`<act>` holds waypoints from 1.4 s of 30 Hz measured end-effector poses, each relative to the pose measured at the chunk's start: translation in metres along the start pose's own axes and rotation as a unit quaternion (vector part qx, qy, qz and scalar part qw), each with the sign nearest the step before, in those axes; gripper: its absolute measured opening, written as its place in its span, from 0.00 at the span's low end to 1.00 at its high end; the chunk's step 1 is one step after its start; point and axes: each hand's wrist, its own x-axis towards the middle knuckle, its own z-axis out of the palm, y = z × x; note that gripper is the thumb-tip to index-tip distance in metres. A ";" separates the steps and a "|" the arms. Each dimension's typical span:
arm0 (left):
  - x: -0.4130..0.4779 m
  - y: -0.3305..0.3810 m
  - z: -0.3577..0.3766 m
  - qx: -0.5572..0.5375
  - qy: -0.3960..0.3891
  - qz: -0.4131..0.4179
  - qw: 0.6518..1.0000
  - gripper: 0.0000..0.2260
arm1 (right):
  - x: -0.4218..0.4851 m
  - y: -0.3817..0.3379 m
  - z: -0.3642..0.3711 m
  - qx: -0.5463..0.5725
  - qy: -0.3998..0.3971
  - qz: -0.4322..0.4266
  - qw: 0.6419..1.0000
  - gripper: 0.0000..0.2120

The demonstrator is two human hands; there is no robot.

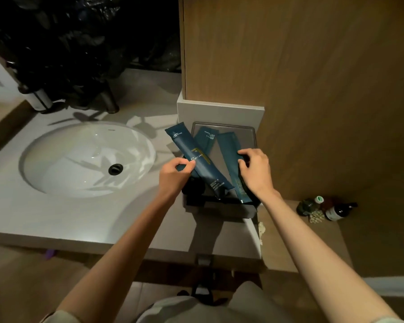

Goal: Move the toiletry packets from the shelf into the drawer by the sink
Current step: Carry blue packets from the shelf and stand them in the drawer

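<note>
Two bare forearms reach forward from the bottom edge, over pale clothing at the person's lap, and end in the left hand (173, 173) and right hand (254, 171) above the drawer.

Behind them a tall wooden cabinet (313, 89) fills the right half of the view, with a white ledge (219, 110) at its foot. A grey stone bench (56, 217) spreads across the left, and crumpled black plastic bags (79, 43) crowd its far end. The white oval sink (63, 145) is sunk into the bench, well left of the drawer.

The drawer (250, 136), grey inside with a raised rim, sits just below the white ledge, between sink and cabinet. Three long dark teal packets are at it. The left packet (196, 157) lies on a slant, its far end out over the bench and its near end over the drawer's dark front; the left hand's fingers (184, 163) and thumb pinch its left edge. The middle packet (205, 141) lies on the drawer floor, partly under the left one, and no hand touches it. The right packet (228, 150) runs lengthwise along the drawer; the right hand's fingers (243, 153) curl down and grip it about midway.

On a lower wooden surface at the right stand a brown bottle (338, 212) and a small green item (309, 206), close together. The black drain (115, 169) sits at the bottom of the sink.
</note>
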 end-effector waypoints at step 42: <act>-0.040 -0.093 -0.101 0.139 0.010 -0.129 0.982 0.08 | -0.136 -0.046 0.030 -0.163 -0.040 -0.064 0.984 0.18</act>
